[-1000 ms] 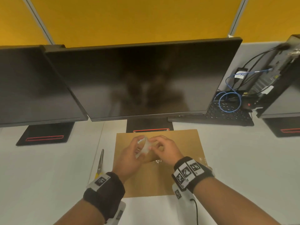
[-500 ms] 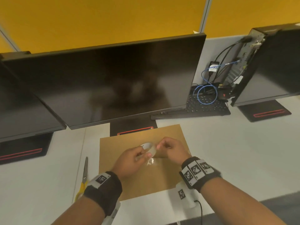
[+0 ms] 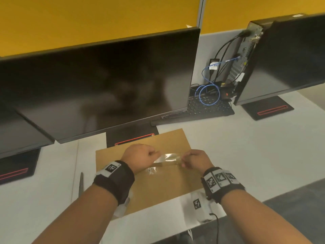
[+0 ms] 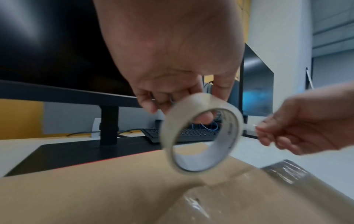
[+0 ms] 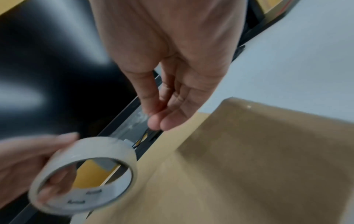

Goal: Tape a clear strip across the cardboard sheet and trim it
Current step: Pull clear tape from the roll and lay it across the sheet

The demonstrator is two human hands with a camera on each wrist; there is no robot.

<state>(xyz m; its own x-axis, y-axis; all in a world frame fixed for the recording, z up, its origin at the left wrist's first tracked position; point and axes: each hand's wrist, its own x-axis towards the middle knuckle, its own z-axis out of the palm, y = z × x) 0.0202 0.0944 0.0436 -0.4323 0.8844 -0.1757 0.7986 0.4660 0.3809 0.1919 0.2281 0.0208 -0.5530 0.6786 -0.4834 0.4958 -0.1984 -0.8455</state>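
A brown cardboard sheet (image 3: 168,184) lies flat on the white desk, also seen as cardboard (image 4: 95,194) and cardboard (image 5: 249,166). My left hand (image 3: 140,158) grips a roll of clear tape (image 4: 201,133), with a finger through its core; the roll (image 5: 84,174) hangs just above the sheet. My right hand (image 3: 195,160) pinches the free tape end (image 5: 141,118). A clear strip (image 3: 168,160) stretches between both hands above the cardboard. An older shiny tape patch (image 3: 153,170) lies on the sheet below it.
Scissors (image 3: 81,184) lie on the desk left of the cardboard. A large dark monitor (image 3: 98,88) stands right behind the sheet, its base (image 3: 131,136) touching the far edge. A keyboard (image 3: 202,110) and cables sit back right, with another monitor (image 3: 290,59) beyond.
My hands have drawn apart: the right one has pulled the tape end rightward while the left carries the roll left, so a strip now spans between them. The head view swung right.
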